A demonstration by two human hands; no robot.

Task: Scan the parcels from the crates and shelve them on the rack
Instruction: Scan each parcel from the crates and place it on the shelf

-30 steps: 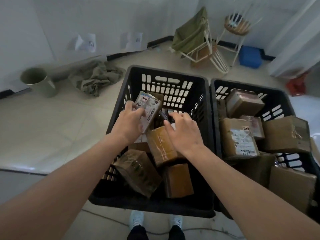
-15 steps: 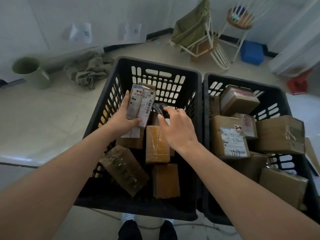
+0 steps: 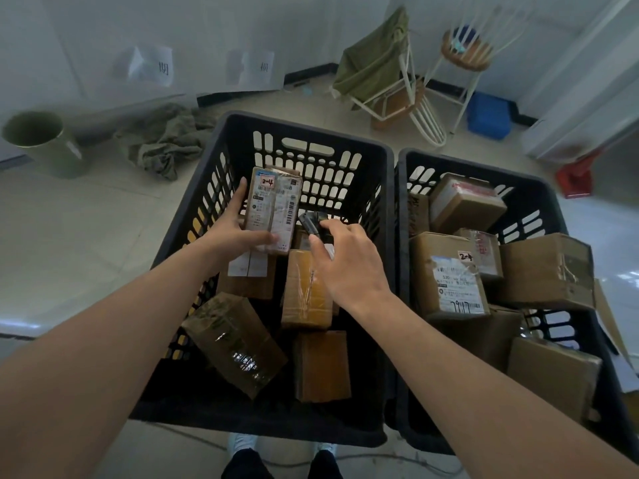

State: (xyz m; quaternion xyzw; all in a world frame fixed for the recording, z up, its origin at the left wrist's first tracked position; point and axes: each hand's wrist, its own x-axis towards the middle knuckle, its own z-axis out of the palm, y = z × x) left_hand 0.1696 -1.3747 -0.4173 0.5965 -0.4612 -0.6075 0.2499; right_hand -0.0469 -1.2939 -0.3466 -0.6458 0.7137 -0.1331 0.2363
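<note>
Over the left black crate [image 3: 238, 140], the left hand [image 3: 231, 233] grips a labelled parcel [image 3: 273, 209] marked "2-4", held upright with its label facing up. The right hand [image 3: 349, 264] curls round a dark handheld scanner [image 3: 311, 221] just beside it. More taped cardboard parcels lie below and fill the right crate [image 3: 539, 198].

Two crates [image 3: 304, 133] [image 3: 484, 167] on floor [image 3: 86, 254]

The small black handheld scanner [image 3: 313, 223] is mostly covered by the right hand [image 3: 349, 267], so its grip cannot be made out. Print on the white-labelled brown cardboard parcel [image 3: 273, 209] is too small to read. The right-hand black slatted plastic crate [image 3: 539, 198] has its near corner cut off by the frame edge.
</note>
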